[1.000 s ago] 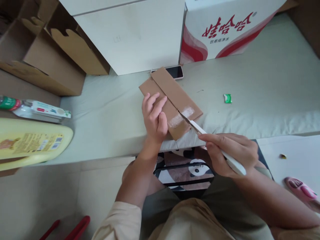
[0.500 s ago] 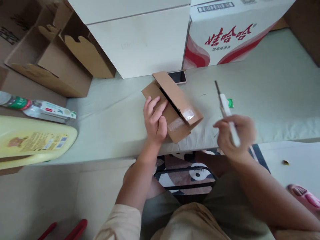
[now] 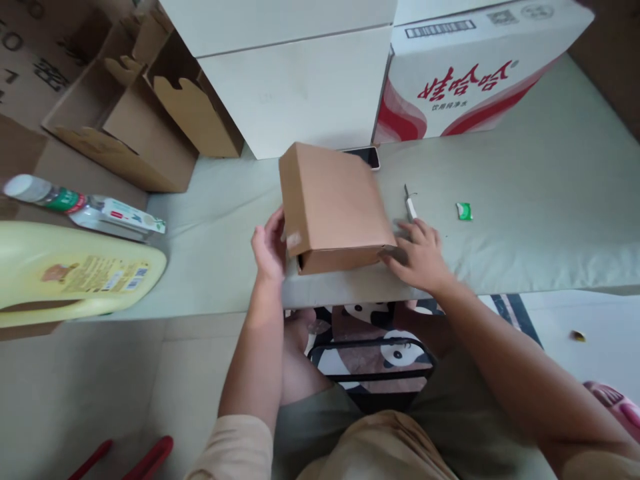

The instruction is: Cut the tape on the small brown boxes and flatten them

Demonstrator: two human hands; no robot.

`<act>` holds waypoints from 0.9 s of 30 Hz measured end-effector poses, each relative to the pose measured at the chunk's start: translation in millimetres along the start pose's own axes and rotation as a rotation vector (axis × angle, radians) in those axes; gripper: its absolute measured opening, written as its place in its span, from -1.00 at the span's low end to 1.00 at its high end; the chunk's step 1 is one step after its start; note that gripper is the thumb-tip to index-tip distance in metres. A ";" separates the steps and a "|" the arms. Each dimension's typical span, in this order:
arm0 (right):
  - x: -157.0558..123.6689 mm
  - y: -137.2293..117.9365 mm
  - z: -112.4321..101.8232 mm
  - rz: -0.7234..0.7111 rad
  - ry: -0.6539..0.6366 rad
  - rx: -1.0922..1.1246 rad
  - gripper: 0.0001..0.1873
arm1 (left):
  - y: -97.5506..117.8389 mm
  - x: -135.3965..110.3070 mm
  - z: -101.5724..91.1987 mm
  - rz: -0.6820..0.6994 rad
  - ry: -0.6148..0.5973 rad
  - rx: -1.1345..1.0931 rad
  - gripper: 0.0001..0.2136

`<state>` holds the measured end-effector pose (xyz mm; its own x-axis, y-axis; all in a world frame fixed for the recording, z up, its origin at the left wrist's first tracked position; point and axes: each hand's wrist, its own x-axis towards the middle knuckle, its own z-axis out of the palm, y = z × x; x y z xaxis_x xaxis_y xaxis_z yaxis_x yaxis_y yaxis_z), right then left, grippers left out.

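Note:
A small brown cardboard box (image 3: 340,200) stands tilted on the cloth-covered surface, with a bit of clear tape at its lower left corner. Against its left side is my left hand (image 3: 270,245), gripping the box, with some fingers hidden behind it. My right hand (image 3: 419,257) is at the box's lower right corner, thumb touching the edge and the other fingers spread out. Just beyond those fingers lies a white utility knife (image 3: 411,208), its blade pointing away from me; its handle end is partly hidden by the hand.
A phone (image 3: 370,158) lies behind the box. Large white cartons (image 3: 300,93) stand at the back, open cardboard boxes (image 3: 145,140) at the left. A yellow jug (image 3: 75,273) and a plastic bottle (image 3: 65,200) lie left. A green packet (image 3: 465,211) is on the right.
The utility knife has left my right hand and lies on the cloth. The box has been turned over, and both hands have moved to its sides.

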<state>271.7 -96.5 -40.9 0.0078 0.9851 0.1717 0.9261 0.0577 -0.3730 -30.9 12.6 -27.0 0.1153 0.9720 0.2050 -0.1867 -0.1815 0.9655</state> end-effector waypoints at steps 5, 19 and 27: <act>5.8 -2.7 0.9 -0.134 0.030 0.397 -0.33 | -0.9 -3.0 -4.1 -0.132 0.019 -0.008 -0.28; 10.5 -6.0 1.9 0.316 0.325 0.596 -0.42 | -8.4 -2.5 7.3 -0.170 -0.088 0.108 -0.21; 12.1 -10.3 -9.4 0.298 0.311 0.763 -0.62 | -4.2 3.7 12.8 -0.128 -0.016 0.164 -0.28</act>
<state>265.7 -86.7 -26.4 0.4147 0.8941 0.1691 0.3645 0.0071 -0.9312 -17.2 15.1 -28.3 0.1433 0.9864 0.0803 -0.0082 -0.0800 0.9968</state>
